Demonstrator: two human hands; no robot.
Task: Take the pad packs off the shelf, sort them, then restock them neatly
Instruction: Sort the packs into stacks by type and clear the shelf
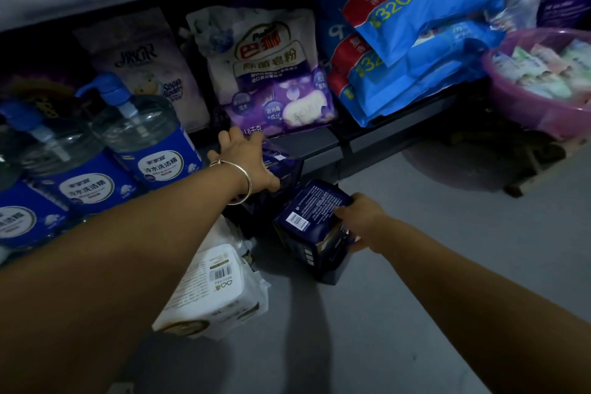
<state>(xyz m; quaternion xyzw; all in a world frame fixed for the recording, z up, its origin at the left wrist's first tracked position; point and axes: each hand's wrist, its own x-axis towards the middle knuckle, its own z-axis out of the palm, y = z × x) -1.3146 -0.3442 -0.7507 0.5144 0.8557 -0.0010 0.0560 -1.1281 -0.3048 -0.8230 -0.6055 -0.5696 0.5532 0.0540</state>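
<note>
item 1, far left: clear plastic pump bottles with blue labels (153,150), standing in a row on the lower shelf; not part of our task.

item 2: white soft-plastic pack with a barcode (211,285), lying on the grey floor (415,249) under our left forearm, long axis running from near-left up toward the shelf. whether it is a pad pack we cannot tell.

item 3: left hand (246,160), silver bangle at the wrist, stretched forward to the dark shelf edge (323,147). its fingers spread over the top of a dark purple pad pack (283,163) and curl down its far side, thumb at the near corner: we read this as grasping. the pack sits at the shelf lip, just below the white-and-purple soap powder bag (268,73).

item 4: dark navy pad pack with a white barcode (313,208), tilted, printed back face up, long axis running from lower left to upper right. it is below and to the right of the purple pack, close beside it, above further dark packs (326,253) stacked on the floor. right hand (361,221) grips its right end, thumb on the printed face, fingers beneath.

item 5, right: blue and red flat bags (415,51) heaped on the shelf; a pink plastic basin (524,105) of small pastel packets.

our judgement: unloading stage. the left hand is nearer the shelf pack; the next pull runs toward us and down, to the floor stack on its right.
</note>
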